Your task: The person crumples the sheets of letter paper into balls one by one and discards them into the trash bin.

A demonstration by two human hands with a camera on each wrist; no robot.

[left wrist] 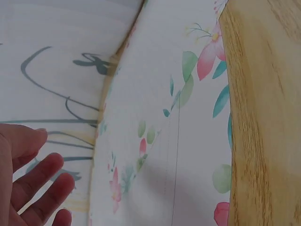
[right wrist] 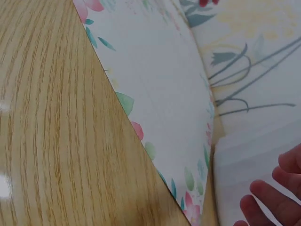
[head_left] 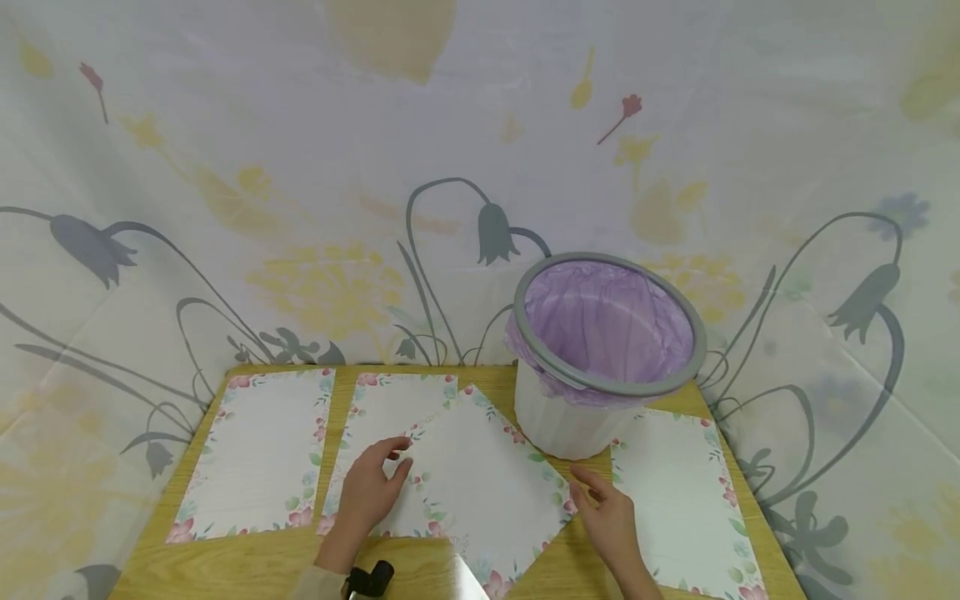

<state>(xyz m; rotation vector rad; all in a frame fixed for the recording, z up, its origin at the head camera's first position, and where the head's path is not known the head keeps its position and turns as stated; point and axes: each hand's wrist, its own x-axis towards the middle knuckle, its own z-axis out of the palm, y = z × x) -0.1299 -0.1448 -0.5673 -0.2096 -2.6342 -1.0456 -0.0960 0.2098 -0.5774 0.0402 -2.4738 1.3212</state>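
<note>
Foreground: a black wrist device (head_left: 371, 578) and pale sleeve (head_left: 318, 582) on the person's left arm. Left hand (head_left: 372, 483), fingers loosely bent, thumb set apart, nothing gripped; it lies above the overlapping papers, and the left wrist view shows its fingertips spread a little. Right hand (head_left: 602, 510), likewise empty and relaxed, placed just beside the right-hand corner of the tilted sheet (head_left: 491, 479); contact with that corner cannot be told from the head view.

The tilted sheet, white with a border of pink flowers and green leaves, is turned askew between the two hands and covers part of the second sheet (head_left: 386, 404), which is set straighter beneath it. Two more sheets of the same pattern flank this pair: the far-left sheet (head_left: 258, 458), lying apart, and the far-right sheet (head_left: 678, 492), below and to the right of the bin.

Behind the right hand stands the white ribbed bin (head_left: 570, 429), lined with a purple bag (head_left: 607, 317) held under a grey rim (head_left: 637, 388). All rest on a wood-grain tabletop (head_left: 232, 575), backed by a flower-printed cloth (head_left: 225, 125).
</note>
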